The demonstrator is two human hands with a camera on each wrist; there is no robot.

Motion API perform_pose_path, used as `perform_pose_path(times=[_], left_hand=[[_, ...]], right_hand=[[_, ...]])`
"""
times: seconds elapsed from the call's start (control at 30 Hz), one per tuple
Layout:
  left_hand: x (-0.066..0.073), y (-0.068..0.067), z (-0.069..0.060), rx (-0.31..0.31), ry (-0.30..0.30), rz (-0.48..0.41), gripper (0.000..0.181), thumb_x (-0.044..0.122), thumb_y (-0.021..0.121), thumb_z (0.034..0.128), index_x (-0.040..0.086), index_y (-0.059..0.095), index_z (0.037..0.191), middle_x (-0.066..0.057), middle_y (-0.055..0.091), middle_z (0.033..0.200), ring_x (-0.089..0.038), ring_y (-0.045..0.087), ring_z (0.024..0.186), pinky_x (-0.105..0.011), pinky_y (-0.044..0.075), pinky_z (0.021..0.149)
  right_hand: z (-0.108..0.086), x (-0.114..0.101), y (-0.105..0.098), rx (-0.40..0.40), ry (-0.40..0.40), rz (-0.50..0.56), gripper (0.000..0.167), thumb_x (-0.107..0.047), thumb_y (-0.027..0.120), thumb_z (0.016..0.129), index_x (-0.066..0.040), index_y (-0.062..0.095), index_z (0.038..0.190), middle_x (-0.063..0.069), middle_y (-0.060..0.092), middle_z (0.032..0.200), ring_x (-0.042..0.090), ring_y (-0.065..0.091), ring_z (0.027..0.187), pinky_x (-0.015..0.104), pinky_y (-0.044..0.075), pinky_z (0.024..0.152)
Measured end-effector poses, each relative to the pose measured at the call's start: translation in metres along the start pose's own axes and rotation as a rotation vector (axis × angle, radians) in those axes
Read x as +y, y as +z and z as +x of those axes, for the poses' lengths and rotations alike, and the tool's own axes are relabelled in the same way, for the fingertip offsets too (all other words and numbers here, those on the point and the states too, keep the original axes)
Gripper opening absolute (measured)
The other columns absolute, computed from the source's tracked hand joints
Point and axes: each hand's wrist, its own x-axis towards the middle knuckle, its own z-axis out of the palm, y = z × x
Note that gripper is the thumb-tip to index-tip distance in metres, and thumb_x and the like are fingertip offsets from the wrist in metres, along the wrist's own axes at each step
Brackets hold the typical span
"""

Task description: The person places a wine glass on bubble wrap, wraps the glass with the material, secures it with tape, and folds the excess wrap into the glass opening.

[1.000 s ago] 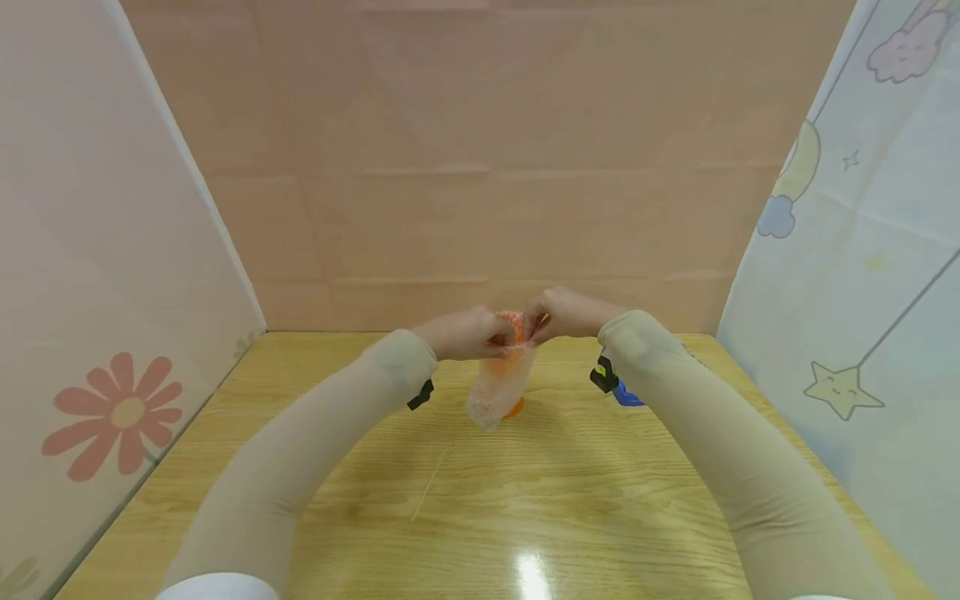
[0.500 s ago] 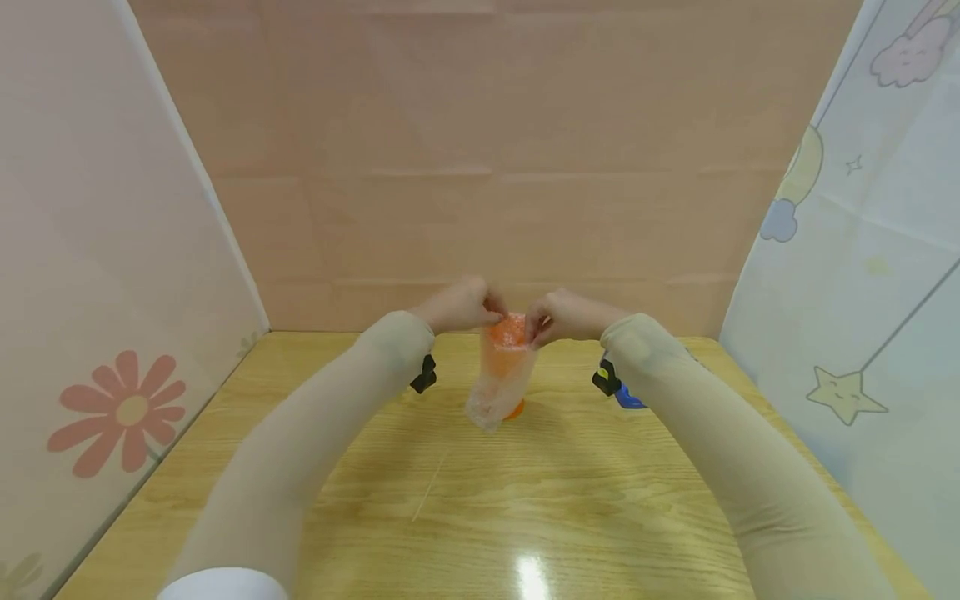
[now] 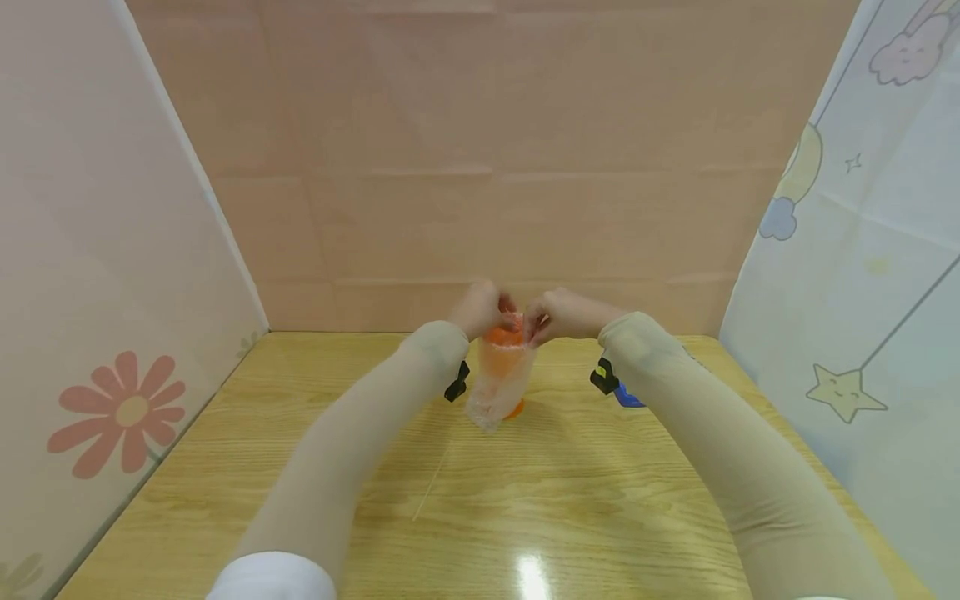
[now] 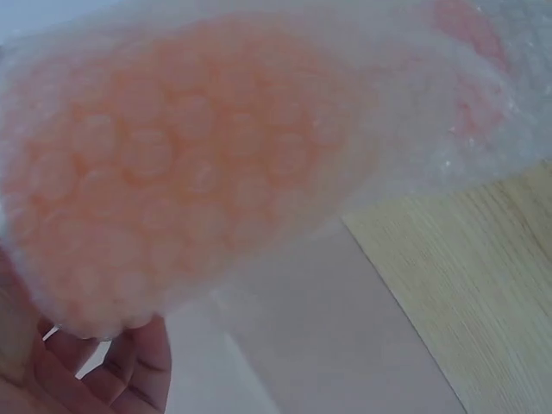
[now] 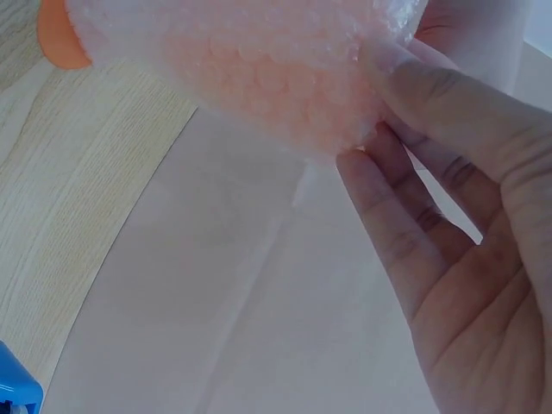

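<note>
A translucent bubble-wrap bag (image 3: 498,387) stands upright near the back of the table. Something orange (image 3: 506,337) shows inside its mouth and, blurred, through its wall; its kind is hidden. An orange rounded edge (image 5: 60,36) sticks out past the bag's lower end. My right hand (image 3: 566,315) pinches the bag's right rim between thumb and fingers, as the right wrist view shows. At the far left of the rim is my left hand (image 3: 483,310), its fingers curled at the bag's upper edge. Its fingertips (image 4: 148,345) are partly behind the wrap in the left wrist view.
A blue object (image 3: 628,397) lies on the wooden table (image 3: 480,500) to the right, partly hidden by my right sleeve. Behind the bag rises a pinkish-beige backdrop (image 3: 480,167). Printed panels flank the table on both sides.
My left hand has moved from the near left rim up to the far rim, then slightly right over the bag's mouth. My right hand keeps its pinch, and the bag stays about in place.
</note>
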Motion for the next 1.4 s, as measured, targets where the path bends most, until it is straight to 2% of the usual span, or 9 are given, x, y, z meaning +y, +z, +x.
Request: perform_pose_path(times=[0.13,0.37,0.53,0.7,0.8,0.9,1.1,1.3,1.4], left_hand=[[-0.002,0.004,-0.001,0.053,-0.016,0.023,0.017,0.022,0.080,0.0800,0.012,0.067,0.084,-0.002,0.065,0.088,-0.016,0.060,0.078,-0.024,0.051,0.064],[-0.003,0.004,-0.001,0.112,0.014,0.048,0.017,0.016,0.080,0.0791,0.011,0.064,0.078,-0.003,0.063,0.083,-0.016,0.057,0.076,-0.024,0.047,0.062],[-0.002,0.003,-0.005,0.065,-0.009,0.018,0.015,0.013,0.078,0.0812,0.009,0.064,0.085,-0.004,0.063,0.087,-0.017,0.057,0.077,-0.024,0.048,0.062],[0.003,-0.001,-0.014,0.010,-0.132,0.005,0.019,0.014,0.080,0.0790,0.006,0.062,0.082,-0.002,0.057,0.077,-0.015,0.051,0.067,-0.026,0.046,0.058],[0.006,-0.001,-0.017,0.011,-0.192,0.035,0.017,0.014,0.079,0.0792,0.005,0.066,0.075,-0.002,0.058,0.068,-0.014,0.050,0.062,-0.025,0.050,0.059],[0.007,0.001,-0.016,0.015,-0.227,0.059,0.010,0.009,0.075,0.0819,0.005,0.071,0.074,-0.003,0.063,0.069,-0.014,0.054,0.061,-0.026,0.055,0.064],[0.006,0.003,-0.012,0.019,-0.258,0.084,0.008,0.002,0.069,0.0835,0.006,0.072,0.077,-0.004,0.066,0.078,-0.016,0.053,0.065,-0.028,0.054,0.065],[-0.001,-0.003,-0.013,-0.037,-0.237,-0.001,0.006,0.003,0.069,0.0822,0.005,0.070,0.077,-0.006,0.066,0.078,-0.018,0.056,0.068,-0.029,0.054,0.064],[-0.003,-0.011,-0.016,-0.052,-0.224,-0.023,0.008,0.012,0.071,0.0837,0.005,0.067,0.083,-0.005,0.065,0.084,-0.019,0.059,0.076,-0.033,0.053,0.069]], right_hand=[[0.001,0.000,0.001,0.006,-0.003,0.007,0.006,-0.007,0.077,0.079,-0.010,0.072,0.081,0.000,0.070,0.087,0.017,0.068,0.089,0.028,0.056,0.081],[0.000,-0.001,0.000,0.020,-0.005,0.011,0.005,-0.007,0.077,0.080,-0.008,0.072,0.082,0.002,0.070,0.086,0.019,0.068,0.088,0.029,0.057,0.081],[0.000,-0.001,0.002,0.014,-0.002,0.024,0.007,-0.005,0.077,0.079,-0.009,0.072,0.082,0.002,0.070,0.087,0.018,0.068,0.088,0.028,0.057,0.081],[-0.002,-0.001,0.002,0.019,-0.012,0.024,0.006,-0.005,0.077,0.079,-0.008,0.072,0.082,0.003,0.069,0.087,0.018,0.068,0.088,0.029,0.057,0.081],[-0.004,-0.001,0.001,0.015,0.005,0.027,0.006,-0.006,0.077,0.080,-0.008,0.072,0.083,0.003,0.069,0.088,0.018,0.067,0.088,0.029,0.057,0.081],[-0.004,0.000,0.001,0.010,0.026,0.025,0.007,-0.006,0.077,0.080,-0.009,0.072,0.083,0.002,0.069,0.089,0.018,0.067,0.089,0.029,0.057,0.081],[-0.004,-0.001,0.003,0.016,0.044,0.018,0.008,-0.006,0.077,0.080,-0.010,0.072,0.083,0.001,0.069,0.090,0.017,0.067,0.090,0.029,0.056,0.082],[-0.005,-0.004,0.004,0.008,0.051,0.027,0.007,-0.007,0.076,0.081,-0.009,0.071,0.086,0.002,0.069,0.092,0.018,0.067,0.092,0.030,0.056,0.083],[-0.006,-0.004,0.003,0.020,0.050,0.040,0.008,-0.005,0.075,0.081,-0.008,0.071,0.087,0.003,0.069,0.092,0.019,0.067,0.092,0.030,0.056,0.083]])
